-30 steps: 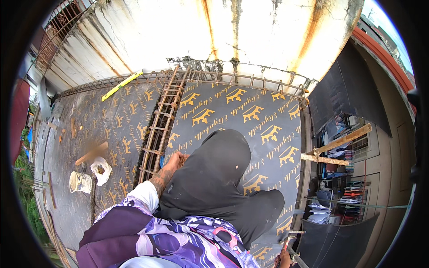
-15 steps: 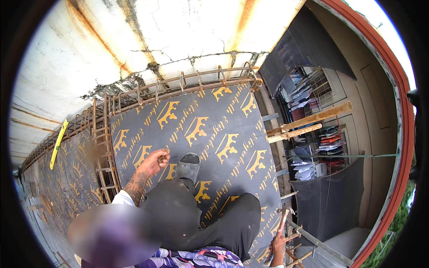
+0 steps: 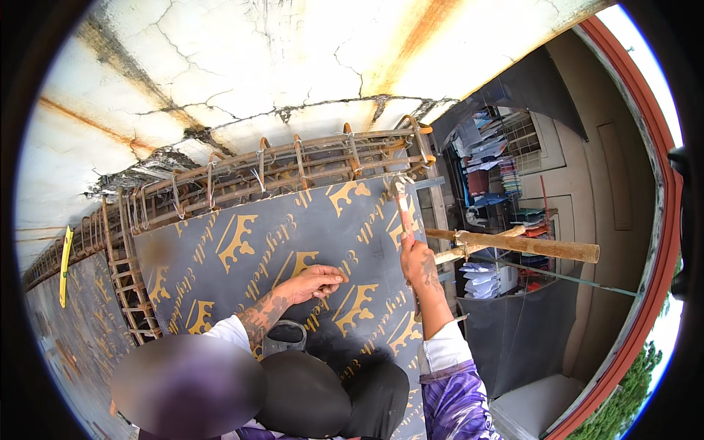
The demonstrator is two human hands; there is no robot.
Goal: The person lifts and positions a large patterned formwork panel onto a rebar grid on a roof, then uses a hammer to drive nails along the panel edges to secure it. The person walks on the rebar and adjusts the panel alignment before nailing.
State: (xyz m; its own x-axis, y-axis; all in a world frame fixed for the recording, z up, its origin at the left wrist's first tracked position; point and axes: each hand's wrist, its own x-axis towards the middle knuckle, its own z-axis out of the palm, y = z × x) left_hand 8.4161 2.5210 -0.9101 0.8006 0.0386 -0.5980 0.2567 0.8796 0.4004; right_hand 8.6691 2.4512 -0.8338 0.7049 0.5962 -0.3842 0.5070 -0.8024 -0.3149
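Here we are above a dark panel (image 3: 275, 235) printed with gold crowns and lettering, and our right hand (image 3: 419, 262) has its fingers wrapped firmly round the handle of a hammer (image 3: 402, 209). The hammer points away from us, its head up at the panel's far right corner, near the rusty rebar cage (image 3: 282, 172); whether that head touches the panel, we cannot tell. Over to our left hand (image 3: 315, 284), out above the middle of the panel, fingers half curled and bunched toward the thumb; from this angle we cannot make out whether anything small is pinched there. Just below that wrist we spot a dark sandal (image 3: 284, 336), with our black-trousered knees (image 3: 304, 396) nearer still. Along the far edge the cage runs beneath a pale wall (image 3: 293, 59), cracked and streaked with rust, and a narrower rebar frame (image 3: 130, 275) borders the panel on the left. Further left, we have a yellow level (image 3: 66, 266) tilted near the wall. Out right, wooden poles (image 3: 539, 247) jut past the panel's edge, hanging clothes (image 3: 480, 282) behind them.
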